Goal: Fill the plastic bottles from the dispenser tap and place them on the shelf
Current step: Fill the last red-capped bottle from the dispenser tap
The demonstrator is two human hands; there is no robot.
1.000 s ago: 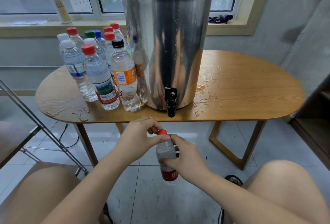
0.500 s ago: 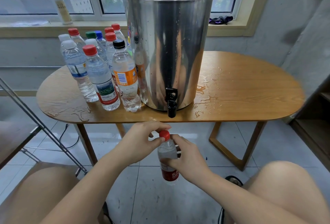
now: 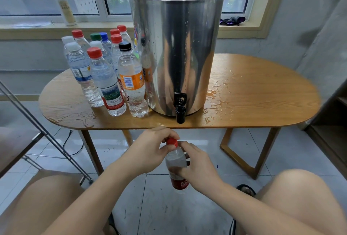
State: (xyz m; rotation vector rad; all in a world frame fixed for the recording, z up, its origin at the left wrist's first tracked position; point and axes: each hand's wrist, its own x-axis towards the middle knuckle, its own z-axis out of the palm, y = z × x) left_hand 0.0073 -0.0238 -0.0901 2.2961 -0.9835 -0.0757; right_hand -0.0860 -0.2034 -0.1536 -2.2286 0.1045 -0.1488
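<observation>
A small clear plastic bottle [image 3: 175, 161] with a red label hangs below the table edge, under the black tap [image 3: 180, 111] of the tall steel dispenser [image 3: 176, 51]. My right hand [image 3: 199, 169] grips the bottle's body. My left hand [image 3: 150, 150] pinches its red cap [image 3: 172, 142] on the neck. Several capped bottles [image 3: 105, 73] stand in a cluster on the table left of the dispenser.
The oval wooden table [image 3: 262, 96] has water puddles near the dispenser base and at its front left. A metal rack frame [image 3: 47, 133] leans at the left. A wooden shelf unit's edge [image 3: 330, 127] shows at far right. My knees flank the tiled floor below.
The bottle and both hands have risen slightly toward the table edge. My left hand's fingers have shifted round the red cap.
</observation>
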